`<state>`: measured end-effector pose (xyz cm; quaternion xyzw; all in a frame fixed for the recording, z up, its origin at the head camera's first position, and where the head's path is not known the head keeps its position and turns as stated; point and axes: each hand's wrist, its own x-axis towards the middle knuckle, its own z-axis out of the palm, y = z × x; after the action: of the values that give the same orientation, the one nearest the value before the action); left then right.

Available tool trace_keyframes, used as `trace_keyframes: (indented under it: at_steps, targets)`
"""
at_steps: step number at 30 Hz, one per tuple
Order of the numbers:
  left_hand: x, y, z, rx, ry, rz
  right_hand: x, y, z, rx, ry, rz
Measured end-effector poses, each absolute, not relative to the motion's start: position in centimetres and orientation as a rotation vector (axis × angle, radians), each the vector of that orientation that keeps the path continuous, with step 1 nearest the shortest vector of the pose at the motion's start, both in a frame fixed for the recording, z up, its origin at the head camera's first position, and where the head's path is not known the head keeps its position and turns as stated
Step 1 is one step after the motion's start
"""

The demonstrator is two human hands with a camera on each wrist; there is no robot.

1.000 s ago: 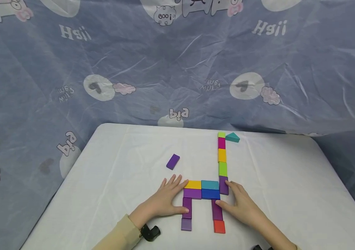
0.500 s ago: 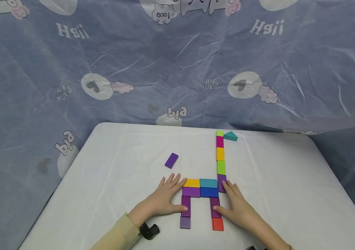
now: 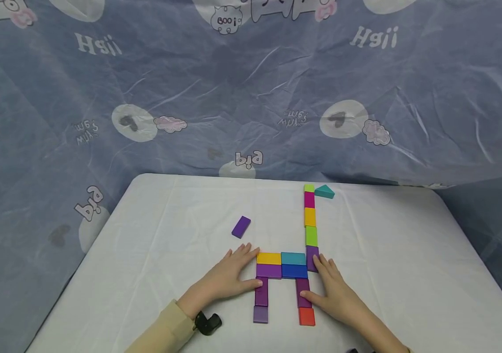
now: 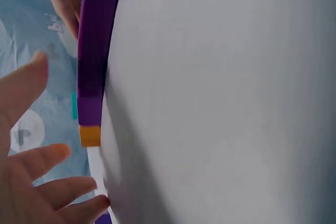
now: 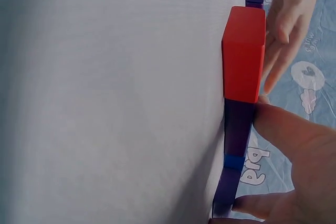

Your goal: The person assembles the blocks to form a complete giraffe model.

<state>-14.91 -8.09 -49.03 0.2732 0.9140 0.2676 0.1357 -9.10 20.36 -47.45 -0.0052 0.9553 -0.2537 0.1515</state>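
Flat coloured blocks lie in an animal-like figure. Its body joins a yellow block [image 3: 269, 258], a teal block [image 3: 293, 259], a purple block [image 3: 269, 271] and a blue block [image 3: 294, 271]. My left hand [image 3: 224, 278] spreads its fingers at the body's left end, its thumb over the top of the left plum leg block [image 3: 261, 294]. In the left wrist view that thumb stands off the blocks. My right hand [image 3: 339, 294] touches the right plum leg block [image 3: 303, 287] with its thumb, its fingers by the violet block [image 3: 312, 252] at the neck's base. A red block [image 5: 243, 61] ends that leg.
Up from the violet block runs a column with a green block [image 3: 311, 236], a yellow block and a magenta block [image 3: 309, 199]. A teal triangular block [image 3: 324, 191] sits beside its top. A loose purple block [image 3: 241, 227] lies on the white table [image 3: 180, 215], left of the column.
My left thumb has risen from the middle of the left leg to its top, and that hand has drawn slightly left. My right thumb has slid lower along the right leg.
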Motion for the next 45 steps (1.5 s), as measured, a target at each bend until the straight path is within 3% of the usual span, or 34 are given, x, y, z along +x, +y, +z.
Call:
trace_keyframes:
  at_steps: [10, 18, 34, 45]
  targets:
    - [-18.5, -8.2, -47.3, 0.394, 3.002, 1.164, -9.2, 20.3, -47.5, 0.005, 2.737, -0.709]
    - [-21.5, -8.2, -47.8, 0.174, 2.989, 1.141, -9.1, 20.2, -47.5, 0.005, 2.735, -0.723]
    - [-22.4, -7.7, -48.6, 0.174, 2.962, 1.022, -9.2, 20.3, -47.6, 0.000, 2.741, -0.701]
    - [-19.9, -8.0, -48.1, 0.222, 2.972, 0.881, -9.1, 20.3, -47.5, -0.004, 2.737, -0.696]
